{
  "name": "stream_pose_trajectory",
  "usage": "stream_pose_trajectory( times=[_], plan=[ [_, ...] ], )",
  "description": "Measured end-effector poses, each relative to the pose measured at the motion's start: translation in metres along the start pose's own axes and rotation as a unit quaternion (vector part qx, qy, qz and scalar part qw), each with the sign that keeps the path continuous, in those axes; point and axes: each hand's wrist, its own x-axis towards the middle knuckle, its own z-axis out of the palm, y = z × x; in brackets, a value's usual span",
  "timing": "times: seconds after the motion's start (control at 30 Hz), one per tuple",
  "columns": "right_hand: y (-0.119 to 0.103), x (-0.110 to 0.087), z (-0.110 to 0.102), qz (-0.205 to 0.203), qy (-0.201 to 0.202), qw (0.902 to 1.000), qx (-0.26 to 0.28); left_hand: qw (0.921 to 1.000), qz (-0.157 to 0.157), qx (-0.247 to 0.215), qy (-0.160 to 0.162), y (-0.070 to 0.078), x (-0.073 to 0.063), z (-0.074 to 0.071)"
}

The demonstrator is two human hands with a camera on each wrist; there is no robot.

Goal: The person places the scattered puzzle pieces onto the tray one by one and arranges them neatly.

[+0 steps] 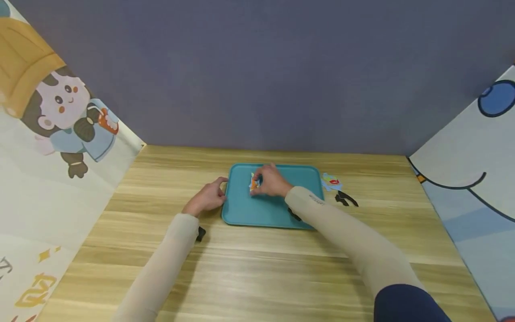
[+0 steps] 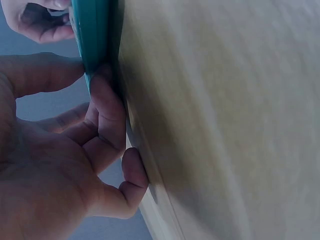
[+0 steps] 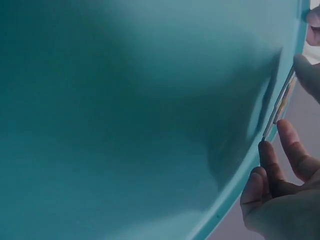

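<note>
A teal tray point(image 1: 257, 212) lies on the wooden table, its rim seen from the side in the left wrist view. My left hand point(image 1: 208, 197) grips the tray's left edge, thumb against the rim and index finger curled low at its side. Over the left part of the tray, my right hand point(image 1: 271, 181) pinches a thin flat piece point(image 1: 253, 184) printed in orange and white. The right wrist view shows this piece point(image 3: 278, 105) nearly edge-on between thumb and fingertips, just above the tray surface. Most of its print is hidden.
Right of the tray lie colourful flat cut-outs point(image 1: 331, 181) and black curved pieces point(image 1: 347, 198). A black item point(image 1: 294, 214) on the tray is partly under my right forearm. Another black object point(image 1: 200, 234) sits beside my left sleeve. A grey wall point(image 1: 273, 89) rises behind the table.
</note>
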Motion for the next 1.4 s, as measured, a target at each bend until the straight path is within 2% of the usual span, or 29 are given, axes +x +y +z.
stream_pose_trajectory(
  times=[0.13,0.4,0.67,0.9,1.1,1.3,1.4],
  plan=[
    [-0.001,0.009,0.009,0.002,-0.002,0.9998,-0.021,1.0,0.004,-0.005,-0.004,0.002,0.003,-0.001],
    [-0.016,0.027,0.02,0.01,0.009,0.9998,-0.017,0.9999,0.008,-0.014,0.001,0.0,0.003,-0.001],
    [-0.018,0.04,0.019,0.041,0.013,0.9989,-0.018,0.9995,-0.003,-0.029,0.011,0.006,0.011,0.001],
    [-0.015,0.046,0.015,0.045,0.01,0.9987,-0.024,0.9992,-0.019,-0.034,0.014,0.01,0.018,-0.001],
    [-0.013,0.041,0.009,0.042,0.003,0.9989,-0.018,0.9995,-0.013,-0.028,0.009,0.012,0.019,-0.001],
    [-0.007,0.034,-0.004,0.032,0.018,0.9993,-0.012,0.9995,-0.014,-0.026,0.013,0.01,0.017,-0.001],
    [-0.008,0.021,-0.007,0.05,0.03,0.9983,-0.001,0.9998,-0.012,-0.014,0.008,0.006,0.009,0.0]
  ],
)
